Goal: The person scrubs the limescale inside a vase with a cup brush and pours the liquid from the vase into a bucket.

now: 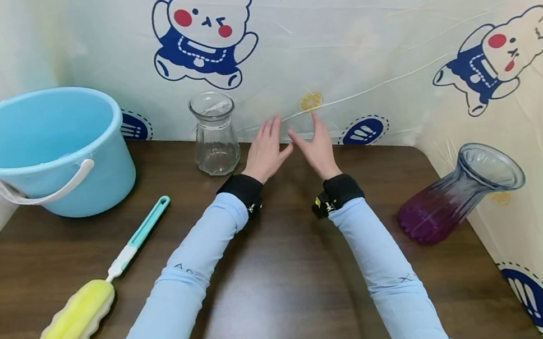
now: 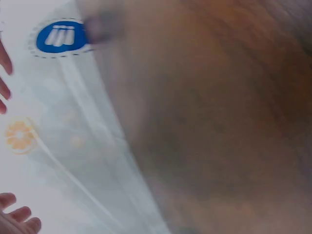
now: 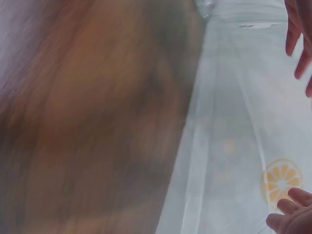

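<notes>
Near the back edge of the table, my left hand (image 1: 267, 149) and right hand (image 1: 316, 147) hover close together with fingers extended and nothing held. Just left of the left hand stands a clear glass vase (image 1: 216, 142), upright and apart from it. Off to the right of my right arm, a tinted glass vase (image 1: 449, 193), purple at its base and bluish at the flared rim, appears tilted in the head view. On the left side lies a bottle brush (image 1: 78, 320) with a yellow sponge head and a teal and white handle. Fingers of both hands show at the wrist views' edges.
A light blue bucket (image 1: 100, 182) with a white handle stands at the back left. The brown wooden table (image 1: 278, 304) meets a pale printed cloth (image 1: 311, 34) with bear drawings, which hangs along its back and right side.
</notes>
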The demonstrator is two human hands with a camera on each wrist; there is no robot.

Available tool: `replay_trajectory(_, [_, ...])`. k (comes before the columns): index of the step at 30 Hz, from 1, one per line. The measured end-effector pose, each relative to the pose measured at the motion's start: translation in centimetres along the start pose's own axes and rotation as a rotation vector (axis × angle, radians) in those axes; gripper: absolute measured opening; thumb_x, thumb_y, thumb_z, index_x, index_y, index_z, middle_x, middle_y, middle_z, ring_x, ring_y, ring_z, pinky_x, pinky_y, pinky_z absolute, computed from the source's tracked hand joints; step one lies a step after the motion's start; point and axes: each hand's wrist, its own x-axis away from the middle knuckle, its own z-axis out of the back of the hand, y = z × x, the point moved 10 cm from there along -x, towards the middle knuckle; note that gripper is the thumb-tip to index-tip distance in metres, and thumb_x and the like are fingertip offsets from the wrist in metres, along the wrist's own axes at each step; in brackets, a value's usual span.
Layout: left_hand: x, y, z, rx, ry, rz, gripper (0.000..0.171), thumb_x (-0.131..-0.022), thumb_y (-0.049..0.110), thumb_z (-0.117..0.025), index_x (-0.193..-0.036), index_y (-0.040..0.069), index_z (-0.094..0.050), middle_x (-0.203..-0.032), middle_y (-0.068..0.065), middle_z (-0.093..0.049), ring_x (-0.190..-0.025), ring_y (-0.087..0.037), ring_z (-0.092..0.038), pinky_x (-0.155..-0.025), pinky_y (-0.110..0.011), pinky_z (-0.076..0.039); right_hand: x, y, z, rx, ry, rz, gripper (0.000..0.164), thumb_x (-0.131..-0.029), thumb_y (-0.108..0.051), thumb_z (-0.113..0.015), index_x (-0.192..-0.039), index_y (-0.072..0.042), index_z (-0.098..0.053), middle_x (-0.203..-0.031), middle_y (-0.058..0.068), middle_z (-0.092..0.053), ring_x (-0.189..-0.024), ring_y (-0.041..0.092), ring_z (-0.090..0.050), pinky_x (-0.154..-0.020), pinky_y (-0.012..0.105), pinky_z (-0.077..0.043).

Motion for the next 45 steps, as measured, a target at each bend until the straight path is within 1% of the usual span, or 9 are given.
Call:
replay_trajectory(4, [0.0, 0.9, 3.0, 0.087, 0.112, -0.059, 0.067, -0.09, 0.035, -0.052, -0.142, 0.007, -0.022, -0.143, -0.012, -0.032, -0.131, -0.027, -0.03, -0.102, -0.038, -0.031, -0.1, -1.3, 0.6, -0.154, 0.037, 0.017, 0.082, -0.085, -0.051, -0.054, -0.146, -0.012, -0.015, -0.147, 0.01, -0.025, -0.135, 0.017, -0.022, -0.107, 0.037, -0.022])
replay_trajectory(9, [-0.1, 1.4, 6.2, 0.137, 0.242, -0.127, 0.065, -0.089, 0.027, -0.055, -0.14, 0.003, -0.024, -0.14, -0.014, -0.034, -0.127, -0.027, -0.035, -0.104, -0.034, -0.028, -0.3, -2.6, 0.9, -0.249, 0.056, 0.052, 0.08, -0.086, -0.051, -0.053, -0.146, -0.014, -0.014, -0.146, 0.007, -0.027, -0.134, 0.011, -0.023, -0.106, 0.036, -0.023])
replay_trajectory(16, [0.4, 1.2, 10.6, 0.142, 0.42, -0.184, 0.062, -0.087, 0.023, -0.057, -0.136, -0.002, -0.029, -0.135, -0.018, -0.04, -0.124, -0.031, -0.037, -0.107, -0.03, -0.023, -1.1, -4.6, 0.1, -0.259, 0.019, 0.085, 0.076, -0.088, -0.049, -0.051, -0.146, -0.015, -0.015, -0.145, 0.005, -0.028, -0.133, 0.011, -0.025, -0.105, 0.033, -0.025])
replay_trajectory(21, [1.0, -0.1, 12.8, 0.132, 0.524, -0.166, 0.063, -0.087, 0.024, -0.058, -0.136, -0.004, -0.03, -0.138, -0.019, -0.037, -0.128, -0.029, -0.031, -0.109, -0.03, -0.014, -1.7, -6.6, -0.7, -0.261, -0.009, 0.12, 0.074, -0.089, -0.046, -0.051, -0.145, -0.014, -0.016, -0.145, 0.005, -0.028, -0.132, 0.012, -0.027, -0.105, 0.031, -0.026])
replay_trajectory(26, [1.7, -2.8, 14.3, 0.164, 0.594, -0.071, 0.071, -0.084, 0.027, -0.062, -0.138, -0.003, -0.026, -0.143, -0.018, -0.029, -0.133, -0.025, -0.024, -0.11, -0.031, -0.012, -2.1, -8.0, -1.7, -0.292, -0.031, 0.122, 0.074, -0.089, -0.046, -0.051, -0.146, -0.015, -0.015, -0.145, 0.005, -0.029, -0.131, 0.009, -0.029, -0.104, 0.022, -0.023])
replay_trajectory(33, [2.7, -7.6, 14.9, 0.265, 0.583, 0.18, 0.08, -0.083, 0.037, -0.061, -0.142, 0.004, -0.018, -0.147, -0.009, -0.022, -0.133, -0.014, -0.019, -0.108, -0.024, -0.014, -2.4, -8.6, -4.3, -0.369, -0.091, 0.094, 0.078, -0.088, -0.043, -0.054, -0.146, -0.013, -0.01, -0.146, 0.005, -0.027, -0.131, 0.011, -0.029, -0.105, 0.022, -0.023])
replay_trajectory(38, [3.8, -10.6, 14.0, 0.348, 0.537, 0.325, 0.091, -0.081, 0.049, -0.06, -0.144, 0.006, -0.01, -0.148, -0.008, -0.015, -0.135, -0.012, -0.011, -0.108, -0.021, -0.01, -2.8, -8.7, -6.5, -0.429, -0.132, 0.086, 0.087, -0.083, -0.03, -0.065, -0.146, -0.008, -0.008, -0.146, 0.011, -0.026, -0.132, 0.018, -0.029, -0.107, 0.029, -0.023])
replay_trajectory(41, [4.6, -12.1, 13.0, 0.409, 0.508, 0.398, 0.096, -0.078, 0.053, -0.06, -0.144, 0.008, -0.006, -0.149, -0.007, -0.011, -0.136, -0.011, -0.009, -0.107, -0.021, -0.009, -3.0, -8.6, -7.7, -0.413, -0.156, 0.074, 0.092, -0.081, -0.029, -0.069, -0.146, -0.009, -0.006, -0.147, 0.011, -0.024, -0.133, 0.019, -0.028, -0.107, 0.031, -0.023])
replay_trajectory(45, [5.3, -13.8, 11.7, 0.552, 0.46, 0.47, 0.101, -0.076, 0.052, -0.064, -0.144, 0.01, -0.004, -0.149, -0.007, -0.007, -0.136, -0.012, -0.008, -0.108, -0.024, -0.012, -2.9, -8.3, -9.0, -0.385, -0.179, 0.059, 0.094, -0.08, -0.033, -0.068, -0.146, -0.01, -0.005, -0.147, 0.01, -0.023, -0.133, 0.018, -0.027, -0.107, 0.03, -0.023])
